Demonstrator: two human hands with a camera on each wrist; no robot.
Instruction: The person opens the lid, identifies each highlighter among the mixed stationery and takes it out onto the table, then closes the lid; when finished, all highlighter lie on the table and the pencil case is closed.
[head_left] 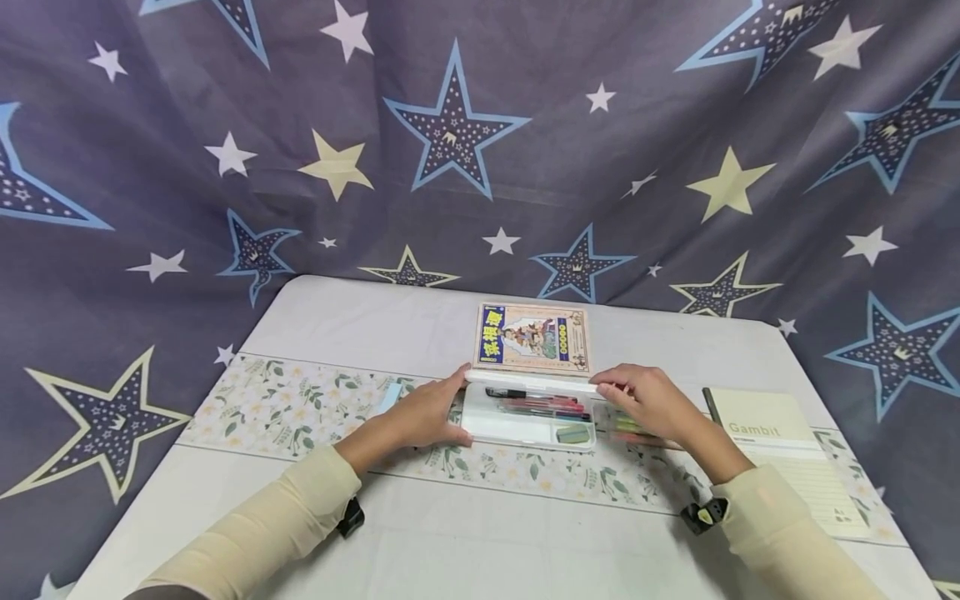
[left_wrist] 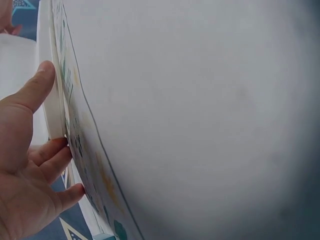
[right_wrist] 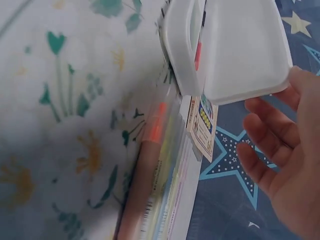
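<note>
A white plastic pencil case (head_left: 498,427) sits with its lid (head_left: 532,384) raised along the far side. Several pens (head_left: 543,407) lie inside it, along with a small green item (head_left: 573,434) in the front right compartment. My left hand (head_left: 427,414) holds the left end of the case, thumb at the front wall. With thumb and forefinger, my right hand (head_left: 651,400) pinches the right corner of the lid; its other fingers show loosely bent in the right wrist view. Beside the case, under the right hand, lie several highlighters (right_wrist: 159,165) in a clear sleeve.
Behind the case lies a booklet with a colourful cover (head_left: 534,337). A cream notebook (head_left: 795,454) with a dark pen (head_left: 711,405) is at the right. A light blue slip (head_left: 391,397) lies near the left hand. A flowered runner (head_left: 300,408) crosses the white table.
</note>
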